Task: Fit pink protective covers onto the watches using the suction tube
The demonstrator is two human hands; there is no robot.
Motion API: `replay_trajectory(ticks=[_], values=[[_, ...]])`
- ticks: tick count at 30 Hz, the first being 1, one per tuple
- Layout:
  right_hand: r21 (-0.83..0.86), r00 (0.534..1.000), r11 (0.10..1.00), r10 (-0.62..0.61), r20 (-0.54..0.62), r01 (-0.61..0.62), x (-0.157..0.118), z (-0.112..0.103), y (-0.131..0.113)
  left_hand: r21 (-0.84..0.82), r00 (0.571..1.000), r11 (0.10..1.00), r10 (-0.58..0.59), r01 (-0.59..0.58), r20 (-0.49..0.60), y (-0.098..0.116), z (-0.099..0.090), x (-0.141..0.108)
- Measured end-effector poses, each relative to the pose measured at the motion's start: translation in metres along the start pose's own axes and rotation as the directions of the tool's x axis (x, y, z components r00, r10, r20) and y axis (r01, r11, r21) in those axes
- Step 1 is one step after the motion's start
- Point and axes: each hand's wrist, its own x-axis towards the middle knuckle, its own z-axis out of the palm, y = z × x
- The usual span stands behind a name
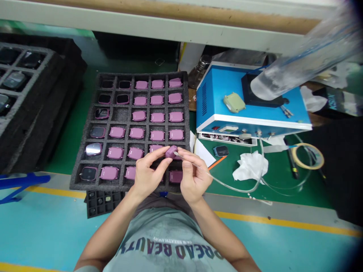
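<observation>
Between the thumb and fingers of my left hand (151,170) is a small purple smartwatch case (171,152), held on edge over the tray. My right hand (195,175) pinches the end of a clear thin tube (232,187), whose tip points at the case's side; whether they touch I cannot tell. Below lies a dark foam tray (96,186) with several purple watch cases (137,133) in its compartments. Those in the left columns mostly show dark screens (98,132). My hands hide part of the tray's lower right.
Right of the tray stands a blue machine (205,102) with a clear cylinder (286,71) and a green watch case (234,102) on top. Nearby are a dark watch (221,151), crumpled tissue (251,166) and a tape roll (320,156). Foam trays (53,75) are stacked left.
</observation>
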Motion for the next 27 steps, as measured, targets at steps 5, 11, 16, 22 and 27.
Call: replay_trajectory(ticks=[5,11,16,22,27], values=[[0.010,1.000,1.000,0.000,0.011,0.000,0.0008,-0.0001,-0.0007,-0.005,1.000,1.000,0.008,-0.008,-0.004,-0.0009,0.0004,-0.0003],[0.034,1.000,0.999,0.004,0.009,-0.004,0.0008,0.0015,-0.0006,0.005,0.999,0.999,0.037,-0.037,-0.016,-0.0028,-0.0001,-0.0003],[0.059,1.000,0.998,-0.015,0.007,0.014,0.0041,0.0048,-0.0012,0.008,0.999,0.999,0.048,-0.047,-0.022,-0.0012,-0.0012,0.0031],[0.096,0.999,0.995,-0.032,0.004,0.032,0.0070,0.0064,-0.0016,0.017,0.996,0.997,0.076,-0.075,-0.038,-0.0012,-0.0018,0.0059],[0.123,1.000,0.992,0.001,0.010,-0.002,0.0061,0.0065,-0.0019,0.042,0.997,0.997,0.061,-0.060,-0.040,-0.0001,-0.0028,0.0052]])
